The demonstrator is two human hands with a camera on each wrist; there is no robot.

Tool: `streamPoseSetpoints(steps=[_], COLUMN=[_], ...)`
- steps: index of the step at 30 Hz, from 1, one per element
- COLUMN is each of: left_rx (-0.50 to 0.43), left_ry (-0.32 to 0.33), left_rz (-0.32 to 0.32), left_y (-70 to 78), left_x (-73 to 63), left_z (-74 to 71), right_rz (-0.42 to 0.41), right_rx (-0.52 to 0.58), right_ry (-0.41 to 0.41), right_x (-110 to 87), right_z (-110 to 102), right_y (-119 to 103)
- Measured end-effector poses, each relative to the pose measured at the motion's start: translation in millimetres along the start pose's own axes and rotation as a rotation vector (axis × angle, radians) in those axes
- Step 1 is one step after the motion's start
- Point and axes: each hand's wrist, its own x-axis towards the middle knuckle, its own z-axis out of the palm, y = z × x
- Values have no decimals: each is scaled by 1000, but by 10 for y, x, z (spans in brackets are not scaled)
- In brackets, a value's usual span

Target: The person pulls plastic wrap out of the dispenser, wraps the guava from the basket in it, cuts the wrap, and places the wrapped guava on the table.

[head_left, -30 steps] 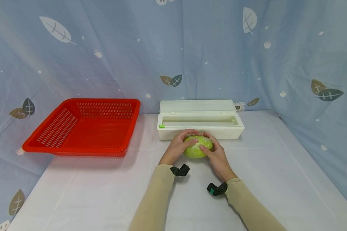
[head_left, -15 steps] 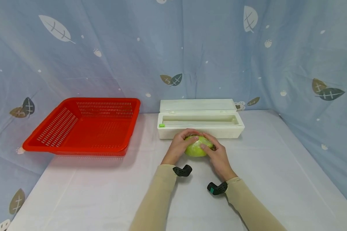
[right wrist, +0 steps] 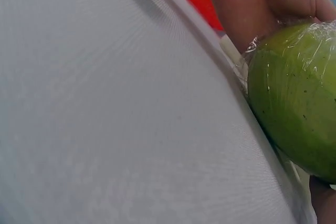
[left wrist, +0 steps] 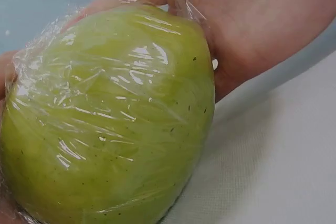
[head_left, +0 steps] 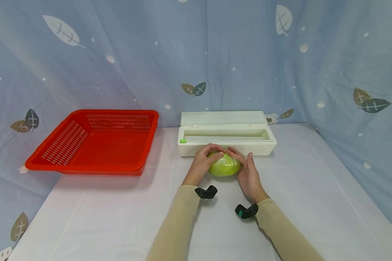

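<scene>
A yellow-green oval fruit (head_left: 224, 166) with small dark specks sits in front of me, wrapped in wrinkled clear cling film (left wrist: 134, 72). My left hand (head_left: 200, 164) holds it from the left, thumb over the top and fingers round the far side. On the opposite side my right hand (head_left: 249, 177) rests its fingers against the fruit's far right, with the thumb lifted away. The right wrist view catches the fruit (right wrist: 296, 93) at its right edge with the film gathered at one end. Parts of the fingers are hidden behind it.
Right behind the hands stands a white cling film dispenser (head_left: 227, 149) with its lid (head_left: 223, 118) raised and a green slider (head_left: 183, 141) at its left. A red slotted plastic basket (head_left: 94, 168) is at the left on the white-covered table (head_left: 117, 217). A blue curtain (head_left: 134, 54) hangs behind.
My right thumb has lifted off the fruit and now points up, and the right hand has straightened. The left hand has moved slightly right and keeps its hold.
</scene>
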Motion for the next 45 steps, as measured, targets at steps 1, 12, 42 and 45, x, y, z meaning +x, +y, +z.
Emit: streamPoseSetpoints(steps=[1, 12, 42, 45], left_rx=[-4, 4, 29, 48], left_ry=[2, -13, -41, -20], left_rz=[4, 58, -3, -30], left_y=[-43, -325, -93, -67], left_x=[17, 108, -2, -14], left_z=[2, 51, -2, 4], right_rz=[16, 130, 201, 118], right_rx=[19, 92, -486, -505], right_ry=[25, 238, -26, -51], right_x=[6, 42, 71, 44], right_z=[-4, 26, -22, 34], right_y=[14, 20, -116, -209])
